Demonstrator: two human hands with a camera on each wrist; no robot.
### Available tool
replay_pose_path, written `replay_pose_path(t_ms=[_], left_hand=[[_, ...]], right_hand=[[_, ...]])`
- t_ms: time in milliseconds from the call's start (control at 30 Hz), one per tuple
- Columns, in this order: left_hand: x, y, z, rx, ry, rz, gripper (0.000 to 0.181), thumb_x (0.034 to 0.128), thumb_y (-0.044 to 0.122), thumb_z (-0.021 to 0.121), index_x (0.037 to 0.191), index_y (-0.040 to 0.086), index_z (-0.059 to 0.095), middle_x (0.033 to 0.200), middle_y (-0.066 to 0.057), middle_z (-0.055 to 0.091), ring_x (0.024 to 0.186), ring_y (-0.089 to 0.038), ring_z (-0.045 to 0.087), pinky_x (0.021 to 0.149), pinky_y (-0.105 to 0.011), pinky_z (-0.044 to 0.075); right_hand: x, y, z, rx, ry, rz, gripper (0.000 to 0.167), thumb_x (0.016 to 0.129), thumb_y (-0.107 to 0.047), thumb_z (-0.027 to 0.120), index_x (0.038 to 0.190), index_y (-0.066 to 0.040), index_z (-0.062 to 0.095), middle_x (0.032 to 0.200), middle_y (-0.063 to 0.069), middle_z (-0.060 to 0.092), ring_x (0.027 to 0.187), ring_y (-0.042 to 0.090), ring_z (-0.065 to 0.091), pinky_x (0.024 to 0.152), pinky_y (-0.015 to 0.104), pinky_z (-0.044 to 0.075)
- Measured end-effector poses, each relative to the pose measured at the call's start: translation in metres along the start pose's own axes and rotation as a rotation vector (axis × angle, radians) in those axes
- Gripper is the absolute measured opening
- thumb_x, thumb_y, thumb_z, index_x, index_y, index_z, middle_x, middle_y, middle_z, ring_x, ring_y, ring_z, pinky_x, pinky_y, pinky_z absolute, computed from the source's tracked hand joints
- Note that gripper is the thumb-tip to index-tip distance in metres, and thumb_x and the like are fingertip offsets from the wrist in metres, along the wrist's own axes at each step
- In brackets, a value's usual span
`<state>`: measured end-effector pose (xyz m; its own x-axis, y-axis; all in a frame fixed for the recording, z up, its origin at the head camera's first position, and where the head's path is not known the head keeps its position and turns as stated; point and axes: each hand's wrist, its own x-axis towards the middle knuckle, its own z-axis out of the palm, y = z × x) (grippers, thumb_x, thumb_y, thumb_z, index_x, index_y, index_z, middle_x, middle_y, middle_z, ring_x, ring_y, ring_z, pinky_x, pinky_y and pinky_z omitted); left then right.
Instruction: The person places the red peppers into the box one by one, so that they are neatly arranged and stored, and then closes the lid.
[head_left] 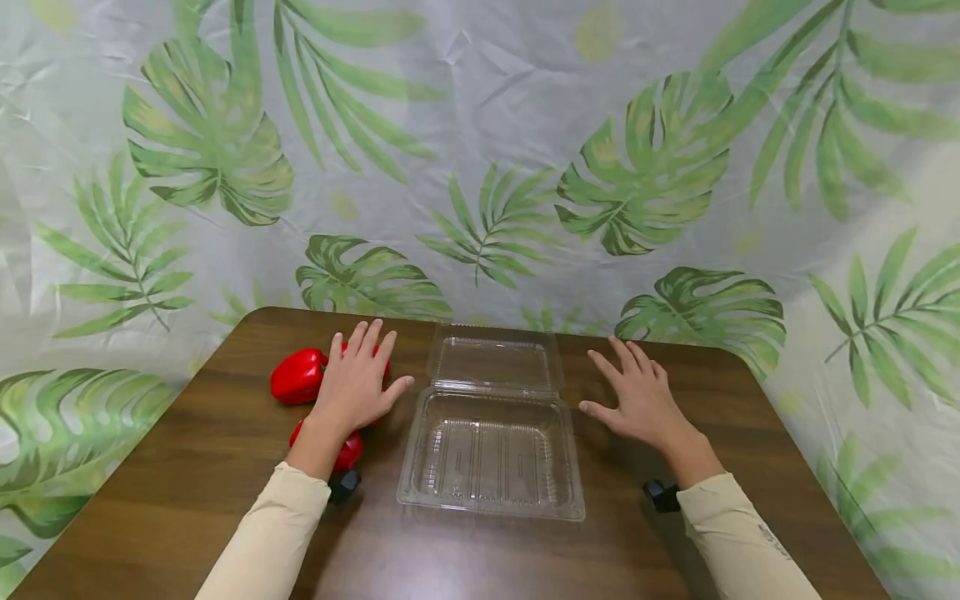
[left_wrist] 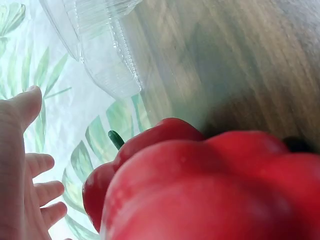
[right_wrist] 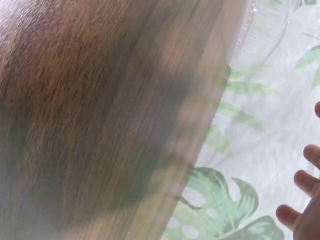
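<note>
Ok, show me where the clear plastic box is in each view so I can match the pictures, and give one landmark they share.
Head: the clear plastic box lies open, just below the picture's centre.
Left wrist: part of the clear plastic box, upper left, cut off by the top edge.
Right wrist: only a bit of the clear plastic box, upper right.
Shared landmark: the brown table.

My left arm point(head_left: 266, 533) and right arm point(head_left: 750, 550) reach forward in long, pale cream cloth sleeves point(head_left: 742, 529). My bare left hand point(head_left: 354, 390) is palm down, fingers point(head_left: 386, 346) spread, thumb point(head_left: 399, 387) sticking out to the right. My bare right hand point(head_left: 639, 400) is palm down too, fingers loosely stretched out, its thumb pointing left. My hands are well apart, and both wrists point(head_left: 318, 446) peek out.
</note>
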<state>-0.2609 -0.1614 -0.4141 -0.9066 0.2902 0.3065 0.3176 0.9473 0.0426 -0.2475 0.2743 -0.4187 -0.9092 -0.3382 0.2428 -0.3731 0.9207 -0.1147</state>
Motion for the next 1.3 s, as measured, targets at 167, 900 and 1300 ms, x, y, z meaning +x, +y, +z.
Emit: replay_pose_path(t_ms=[167, 900, 1300], left_hand=[[0.000, 0.001, 0.002, -0.001, -0.001, 0.012, 0.078, 0.0920, 0.056, 0.055, 0.151, 0.008, 0.038, 0.161, -0.019, 0.029, 0.150, -0.040, 0.025, 0.120, -0.067, 0.015], [-0.055, -0.020, -0.014, -0.039, 0.188, 0.219, 0.062, 0.0830, 0.035, 0.075, 0.134, 0.005, 0.059, 0.147, -0.019, 0.050, 0.137, -0.039, 0.044, 0.113, -0.064, 0.035], [-0.065, -0.024, -0.013, -0.100, 0.211, 0.189, 0.062, 0.0804, 0.034, 0.078, 0.131, 0.003, 0.061, 0.145, -0.020, 0.051, 0.135, -0.041, 0.044, 0.112, -0.065, 0.035]], right_hand=[[-0.003, 0.003, -0.003, 0.023, 0.002, -0.006, 0.079, 0.090, -0.051, 0.065, 0.153, -0.013, 0.037, 0.163, 0.022, 0.019, 0.148, 0.048, 0.018, 0.105, 0.077, 0.024], [-0.049, 0.028, -0.009, 0.010, 0.186, -0.185, 0.057, 0.082, -0.015, 0.078, 0.134, -0.002, 0.058, 0.128, 0.022, 0.061, 0.116, 0.043, 0.057, 0.092, 0.061, 0.048], [-0.059, 0.025, 0.001, 0.020, 0.143, -0.182, 0.068, 0.083, -0.017, 0.078, 0.144, -0.005, 0.049, 0.133, 0.021, 0.059, 0.116, 0.042, 0.058, 0.091, 0.060, 0.050]])
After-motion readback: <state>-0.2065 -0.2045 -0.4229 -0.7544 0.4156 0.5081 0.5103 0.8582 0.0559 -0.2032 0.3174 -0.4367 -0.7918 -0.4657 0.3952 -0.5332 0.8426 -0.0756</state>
